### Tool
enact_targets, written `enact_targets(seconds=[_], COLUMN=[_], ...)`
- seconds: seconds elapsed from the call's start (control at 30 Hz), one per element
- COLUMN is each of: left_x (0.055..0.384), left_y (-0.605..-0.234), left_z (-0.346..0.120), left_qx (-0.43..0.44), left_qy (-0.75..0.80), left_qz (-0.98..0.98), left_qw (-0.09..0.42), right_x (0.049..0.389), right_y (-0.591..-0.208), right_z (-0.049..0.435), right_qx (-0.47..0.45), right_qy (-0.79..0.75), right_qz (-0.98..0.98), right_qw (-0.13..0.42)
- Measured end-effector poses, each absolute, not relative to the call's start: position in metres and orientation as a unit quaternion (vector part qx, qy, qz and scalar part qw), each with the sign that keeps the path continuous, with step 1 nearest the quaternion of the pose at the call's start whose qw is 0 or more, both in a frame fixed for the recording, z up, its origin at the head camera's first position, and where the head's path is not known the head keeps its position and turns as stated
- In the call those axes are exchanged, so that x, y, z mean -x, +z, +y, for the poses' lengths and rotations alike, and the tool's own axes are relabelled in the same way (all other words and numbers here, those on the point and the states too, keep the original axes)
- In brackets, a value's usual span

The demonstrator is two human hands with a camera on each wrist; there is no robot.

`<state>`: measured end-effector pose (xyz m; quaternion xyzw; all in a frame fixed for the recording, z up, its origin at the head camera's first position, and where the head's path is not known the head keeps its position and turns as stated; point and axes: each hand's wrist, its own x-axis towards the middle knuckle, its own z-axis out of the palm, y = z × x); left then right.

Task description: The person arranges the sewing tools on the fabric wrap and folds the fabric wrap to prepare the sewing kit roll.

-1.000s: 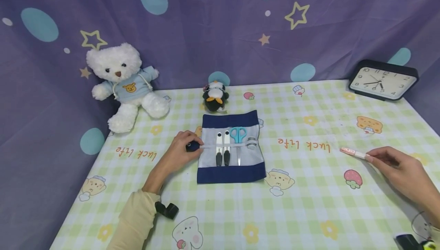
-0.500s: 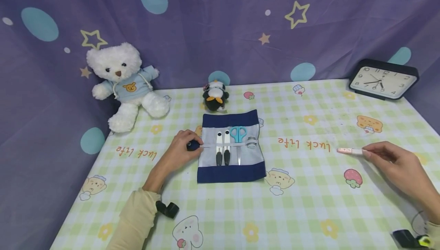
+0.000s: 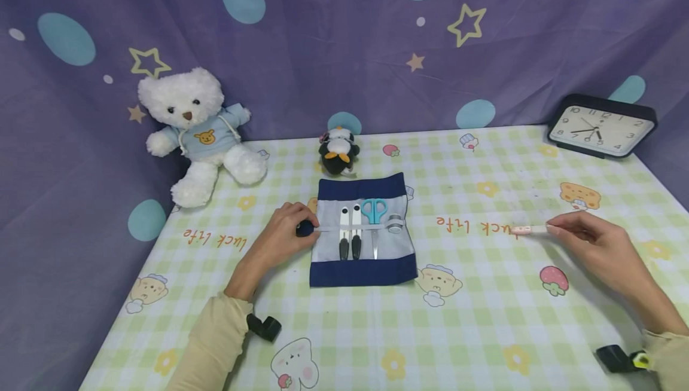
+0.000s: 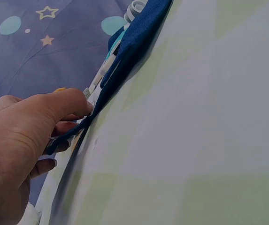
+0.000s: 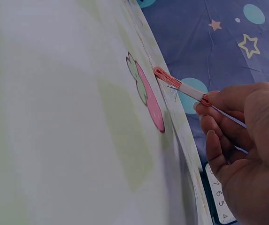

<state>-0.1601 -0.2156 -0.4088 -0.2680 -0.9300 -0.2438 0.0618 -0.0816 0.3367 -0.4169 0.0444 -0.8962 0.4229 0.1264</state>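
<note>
A navy fabric pouch point(image 3: 363, 273) with a grey lining lies unfolded mid-table. Its elastic strap holds turquoise-handled scissors point(image 3: 374, 211), two slim white tools with black ends point(image 3: 344, 235), and a small silvery round thing point(image 3: 395, 223). My left hand point(image 3: 282, 229) pinches the pouch's left edge, and the left wrist view shows the navy cloth point(image 4: 134, 40) running out from between thumb and fingers. To the right, my right hand point(image 3: 592, 244) pinches one end of a small skein of pink thread point(image 5: 168, 77) with a white paper band. The skein points left, above the tablecloth.
Behind the pouch lies a penguin plush point(image 3: 338, 150). A white teddy bear point(image 3: 201, 134) sits at the back left against the purple curtain point(image 3: 334, 50). At the back right stands a black-framed clock point(image 3: 603, 127). The checked tablecloth point(image 3: 344, 331) has printed figures.
My right hand has moved left with the thread skein, which has turned from slanting to nearly level. The left hand keeps its hold on the pouch edge.
</note>
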Motion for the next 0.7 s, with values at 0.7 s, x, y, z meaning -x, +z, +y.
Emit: enact_targets(seconds=[0.7], left_x=[0.16], left_y=[-0.409], left_z=[-0.215], left_qx=[0.249], left_qy=[-0.275], left_qz=[-0.928], left_qw=[0.035], right_x=[0.126], right_y=[-0.4], right_z=[0.274], right_qx=[-0.125], right_qy=[0.466], right_qz=[-0.871], right_qw=[0.096])
